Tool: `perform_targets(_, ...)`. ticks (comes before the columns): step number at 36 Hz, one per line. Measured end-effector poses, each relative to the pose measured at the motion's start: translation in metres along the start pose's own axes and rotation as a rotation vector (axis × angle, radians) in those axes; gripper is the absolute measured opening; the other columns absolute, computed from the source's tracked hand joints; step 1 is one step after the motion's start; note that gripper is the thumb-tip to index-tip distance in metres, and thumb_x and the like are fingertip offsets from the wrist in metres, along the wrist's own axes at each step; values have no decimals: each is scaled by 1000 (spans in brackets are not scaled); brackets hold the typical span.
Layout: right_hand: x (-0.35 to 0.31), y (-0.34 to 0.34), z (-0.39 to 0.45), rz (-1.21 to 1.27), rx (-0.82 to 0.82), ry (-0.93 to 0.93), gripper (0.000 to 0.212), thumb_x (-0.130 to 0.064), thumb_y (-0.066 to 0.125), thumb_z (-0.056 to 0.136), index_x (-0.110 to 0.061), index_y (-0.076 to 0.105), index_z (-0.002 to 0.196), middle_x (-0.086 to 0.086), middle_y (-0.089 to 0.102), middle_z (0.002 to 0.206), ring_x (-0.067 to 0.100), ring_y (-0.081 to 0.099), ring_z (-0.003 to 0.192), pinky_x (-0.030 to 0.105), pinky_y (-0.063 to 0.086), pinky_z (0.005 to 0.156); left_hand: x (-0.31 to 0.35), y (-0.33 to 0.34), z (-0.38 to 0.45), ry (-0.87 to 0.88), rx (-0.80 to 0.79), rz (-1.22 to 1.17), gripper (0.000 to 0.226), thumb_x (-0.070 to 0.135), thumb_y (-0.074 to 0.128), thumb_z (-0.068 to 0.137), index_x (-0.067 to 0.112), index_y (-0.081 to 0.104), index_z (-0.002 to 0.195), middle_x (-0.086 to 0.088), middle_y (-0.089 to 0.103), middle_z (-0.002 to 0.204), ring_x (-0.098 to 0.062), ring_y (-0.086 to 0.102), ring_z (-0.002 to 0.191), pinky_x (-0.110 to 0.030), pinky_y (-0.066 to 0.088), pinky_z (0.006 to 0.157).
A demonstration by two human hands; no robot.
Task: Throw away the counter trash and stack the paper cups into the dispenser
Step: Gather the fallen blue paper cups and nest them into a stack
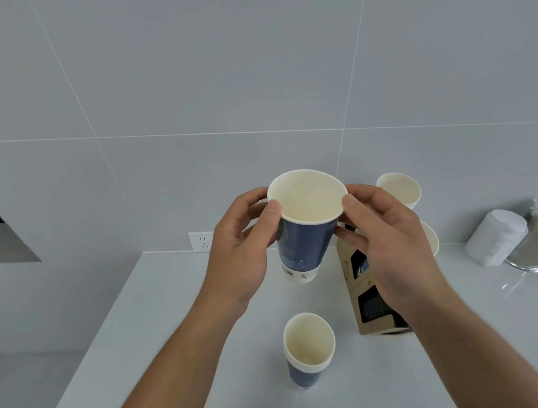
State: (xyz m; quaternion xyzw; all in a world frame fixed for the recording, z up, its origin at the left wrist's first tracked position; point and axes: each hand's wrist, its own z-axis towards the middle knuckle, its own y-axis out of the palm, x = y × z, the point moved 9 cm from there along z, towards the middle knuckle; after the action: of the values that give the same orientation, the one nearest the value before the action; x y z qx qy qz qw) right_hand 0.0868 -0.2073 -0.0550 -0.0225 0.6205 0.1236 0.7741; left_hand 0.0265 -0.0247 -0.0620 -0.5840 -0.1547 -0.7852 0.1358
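Note:
I hold a blue paper cup (306, 233) with a cream inside upright in the air above the white counter (161, 316). My left hand (242, 251) grips its left side and my right hand (393, 247) pinches its rim and right side. A second blue cup (308, 350) stands upright on the counter below. Two more cups stand behind my right hand: one (399, 189) at the back, another (431, 237) mostly hidden. A brown cardboard dispenser (363, 304) with dark windows stands under my right hand, partly covered by it.
A white roll-like stack (495, 237) leans on a metal holder (534, 247) at the far right. A wall socket (201, 241) sits on the tiled wall behind the counter. The counter's left edge runs diagonally toward the lower left.

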Motion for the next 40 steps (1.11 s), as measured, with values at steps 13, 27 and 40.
perform_targets(13, 60, -14, -49, -124, -25, 169, 19, -19, 56, 96, -28, 69, 106, -10, 76, 100, 10, 70, 99, 27, 57, 84, -62, -4, -64, -182, 95, 20, 23, 29, 56, 94, 34, 66, 114, 12, 70, 117, -13, 64, 113, -40, 54, 98)
perform_targets(27, 138, -32, -67, -254, -45, 380, 18, -13, 57, 94, -25, 69, 101, -11, 76, 95, 12, 69, 98, 37, 55, 93, -131, -4, -97, -387, 84, 118, 25, 24, 56, 96, 38, 64, 114, 21, 66, 116, 2, 61, 105, -5, 49, 79)
perform_targets(40, 193, -46, -80, -458, -67, 489, 15, -19, 60, 92, -33, 64, 96, -11, 70, 105, 5, 64, 96, 31, 52, 86, -197, -8, -119, -562, 65, 144, 39, 19, 60, 93, 28, 62, 131, 14, 63, 132, -8, 56, 125, -26, 45, 103)
